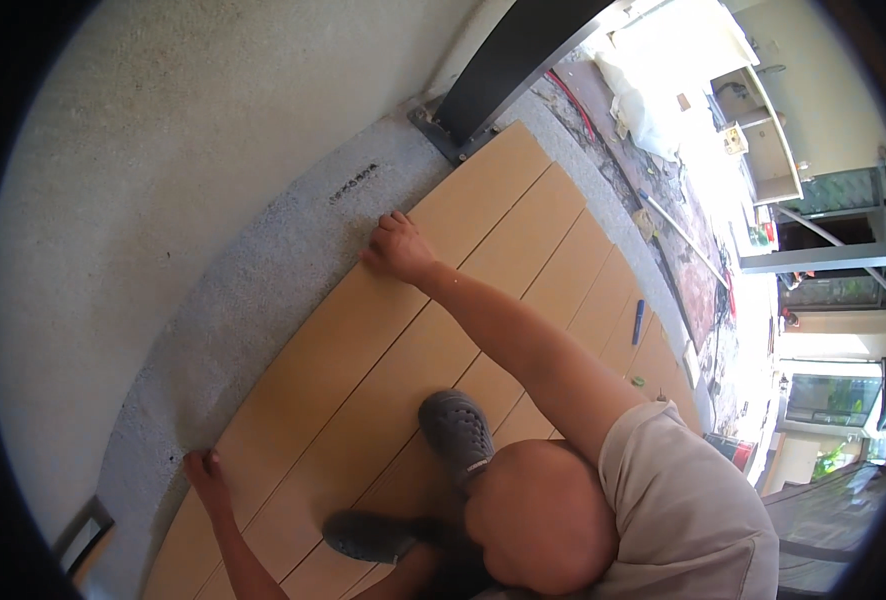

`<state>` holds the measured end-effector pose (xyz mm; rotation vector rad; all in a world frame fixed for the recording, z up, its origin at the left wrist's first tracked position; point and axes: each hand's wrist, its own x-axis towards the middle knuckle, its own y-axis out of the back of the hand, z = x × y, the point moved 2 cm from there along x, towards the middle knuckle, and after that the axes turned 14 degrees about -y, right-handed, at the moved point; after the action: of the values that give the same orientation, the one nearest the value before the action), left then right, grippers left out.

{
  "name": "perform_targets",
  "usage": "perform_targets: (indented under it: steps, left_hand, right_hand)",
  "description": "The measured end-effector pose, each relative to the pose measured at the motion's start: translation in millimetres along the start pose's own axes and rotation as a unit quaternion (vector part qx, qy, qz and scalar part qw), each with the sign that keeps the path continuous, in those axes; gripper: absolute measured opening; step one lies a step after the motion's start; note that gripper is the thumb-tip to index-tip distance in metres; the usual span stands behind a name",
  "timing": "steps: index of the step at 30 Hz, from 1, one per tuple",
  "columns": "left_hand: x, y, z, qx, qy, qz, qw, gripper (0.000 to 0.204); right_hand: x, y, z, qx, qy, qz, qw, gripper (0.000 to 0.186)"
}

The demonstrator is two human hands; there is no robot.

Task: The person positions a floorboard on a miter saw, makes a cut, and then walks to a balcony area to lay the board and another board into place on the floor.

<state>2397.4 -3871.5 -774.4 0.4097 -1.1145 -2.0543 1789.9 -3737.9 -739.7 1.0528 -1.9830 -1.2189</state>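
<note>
A long tan plank (323, 345) lies along the edge of a row of similar planks, beside the strip of grey concrete next to the wall. My right hand (400, 247) is at its outer edge toward the dark post, fingers curled down over the edge. Nearer the lower left, my left hand (206, 472) bends its fingers round the same edge; its fingertips are partly hidden. Both hands appear closed on this plank. Narrow dark seams run between the boards. My grey clogs (456, 432) rest on the planks between my arms.
A dark post (508, 65) stands on a base plate at the plank's far end. A blue pen (638, 322) lies on the boards at right. Beyond are a white pole (691, 243), a white sack (645, 115) and a cabinet (769, 135). A plastered wall (163, 150) borders the left.
</note>
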Motion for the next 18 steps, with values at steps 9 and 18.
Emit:
perform_targets:
  steps: [9, 18]
  left_hand:
    - [8, -15, -7, -0.017, 0.066, -0.034, 0.997, 0.016]
    - [29, -23, 13, 0.078, 0.078, 0.036, 0.993, 0.027]
  right_hand:
    - [8, -6, 13, -0.014, 0.016, 0.032, 0.999, 0.028]
    - [6, -8, 10, 0.049, -0.007, 0.03, 0.998, 0.028]
